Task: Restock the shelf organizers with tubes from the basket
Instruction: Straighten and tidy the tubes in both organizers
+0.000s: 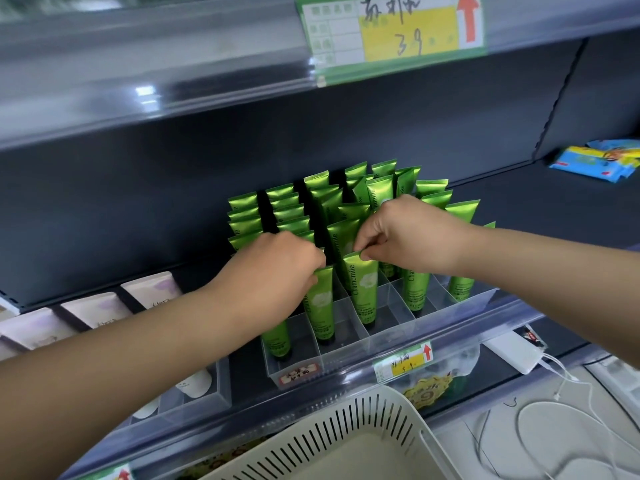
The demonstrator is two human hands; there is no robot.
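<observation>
A clear divided organizer (391,327) on the dark shelf holds several upright green Chamomile tubes. My left hand (277,265) grips the top of one green tube (322,303) standing in a front compartment. My right hand (405,233) pinches the crimped top of the neighbouring green tube (363,292), which also stands in a compartment. More green tubes (287,209) fill the rows behind. The white slotted basket (346,434) sits below the shelf at the bottom centre; its visible inside shows no tubes.
Pale lilac tubes (90,310) lie in another clear organizer at the left. Price labels (401,362) hang on the shelf edge. A white power bank (516,351) with cables sits at the right. Blue packets (599,161) lie at the far right.
</observation>
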